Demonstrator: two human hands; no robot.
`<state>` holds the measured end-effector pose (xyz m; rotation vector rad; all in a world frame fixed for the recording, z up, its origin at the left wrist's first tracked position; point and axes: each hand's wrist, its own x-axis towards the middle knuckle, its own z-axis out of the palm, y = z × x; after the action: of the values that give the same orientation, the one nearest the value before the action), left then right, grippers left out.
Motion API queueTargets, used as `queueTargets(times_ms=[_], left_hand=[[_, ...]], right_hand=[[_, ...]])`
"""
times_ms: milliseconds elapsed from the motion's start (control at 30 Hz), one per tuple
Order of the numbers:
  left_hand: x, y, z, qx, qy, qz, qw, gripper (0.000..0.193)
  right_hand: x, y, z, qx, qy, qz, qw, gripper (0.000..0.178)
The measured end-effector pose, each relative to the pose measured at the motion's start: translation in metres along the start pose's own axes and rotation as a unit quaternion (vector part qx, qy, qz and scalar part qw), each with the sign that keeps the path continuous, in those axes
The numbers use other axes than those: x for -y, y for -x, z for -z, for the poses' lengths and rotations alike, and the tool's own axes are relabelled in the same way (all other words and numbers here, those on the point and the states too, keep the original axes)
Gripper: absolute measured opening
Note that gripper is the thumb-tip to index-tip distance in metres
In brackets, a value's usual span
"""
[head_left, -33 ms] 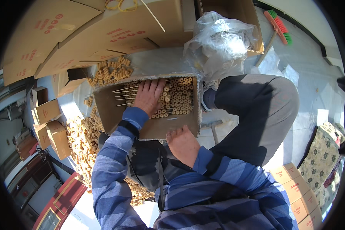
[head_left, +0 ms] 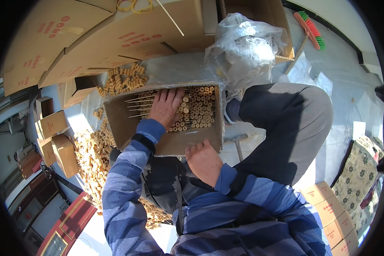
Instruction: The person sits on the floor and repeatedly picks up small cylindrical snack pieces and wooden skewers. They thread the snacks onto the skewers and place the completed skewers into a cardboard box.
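Observation:
An open cardboard box (head_left: pixel 173 149) sits between my legs. Inside it, tan spiral pieces on thin sticks (head_left: pixel 202 109) lie packed in rows, their round ends facing right and bare sticks poking out to the left. My left hand (head_left: pixel 164 106) reaches into the box and lies across the pieces with fingers stretched out, palm down. At the near rim, my right hand (head_left: pixel 202 160) has its fingers bent over the box's edge, gripping it. What lies under my left palm is hidden.
More spiral pieces (head_left: pixel 126 80) lie behind the box, with a large heap (head_left: pixel 87 158) at left. Big cartons (head_left: pixel 128 36) stand at the back, beside crumpled clear plastic (head_left: pixel 247 47). A red-and-green broom (head_left: pixel 310 30) lies far right; small boxes (head_left: pixel 328 209) are stacked near right.

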<state>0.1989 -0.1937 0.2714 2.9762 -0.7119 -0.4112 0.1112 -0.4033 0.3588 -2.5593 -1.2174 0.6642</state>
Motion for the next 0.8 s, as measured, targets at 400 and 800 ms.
queueTargets(times_ms=[400,800], left_hand=[[0.026,-0.004,-0.043,0.050,0.023,0.002,0.998,0.097],[0.030,-0.006,-0.043,0.101,0.009,0.076,0.992,0.103]], right_hand=[[0.001,0.000,-0.002,0.014,-0.049,-0.001,0.999,0.026],[0.003,-0.004,-0.003,0.034,-0.042,-0.006,0.999,0.031]])
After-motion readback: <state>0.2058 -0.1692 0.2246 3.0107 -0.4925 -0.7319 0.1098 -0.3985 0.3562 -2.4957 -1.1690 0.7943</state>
